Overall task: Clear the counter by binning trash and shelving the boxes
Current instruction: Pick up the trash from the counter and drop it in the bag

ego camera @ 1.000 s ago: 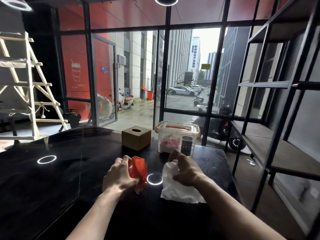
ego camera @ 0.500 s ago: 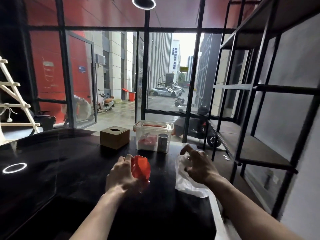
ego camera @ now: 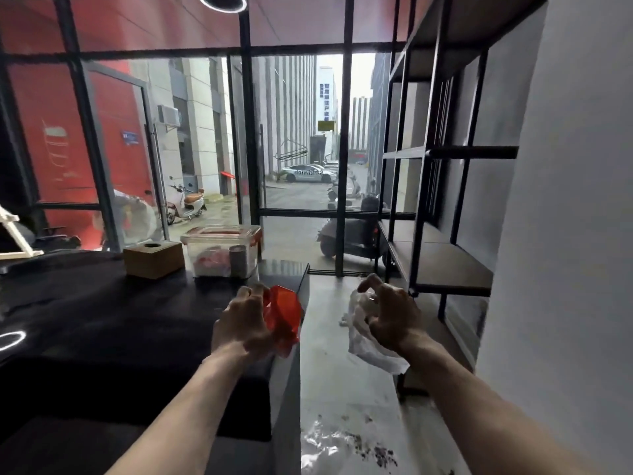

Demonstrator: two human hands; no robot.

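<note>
My left hand (ego camera: 241, 322) grips a crumpled red plastic wrapper (ego camera: 284, 315) over the right edge of the black counter (ego camera: 102, 323). Past that edge, over the floor, my right hand (ego camera: 390, 311) clutches a white crumpled plastic bag (ego camera: 368, 347) that hangs below the fingers. At the far end of the counter stand a brown cardboard box (ego camera: 153, 258) with a round hole on top and a clear plastic box (ego camera: 223, 250) with a red-trimmed lid, red items and a grey cylinder inside.
A black metal shelving unit (ego camera: 442, 258) with dark boards lines the right wall. A grey wall (ego camera: 561, 234) stands close on the right. Pale floor (ego camera: 346, 389) runs between counter and shelves, with a shiny plastic-lined opening (ego camera: 329, 447) at the bottom. Glass front ahead.
The view has swung right. Both hands carried their trash rightward: the white bag left the counter top and now hangs over the floor; the red wrapper reached the counter's right edge.
</note>
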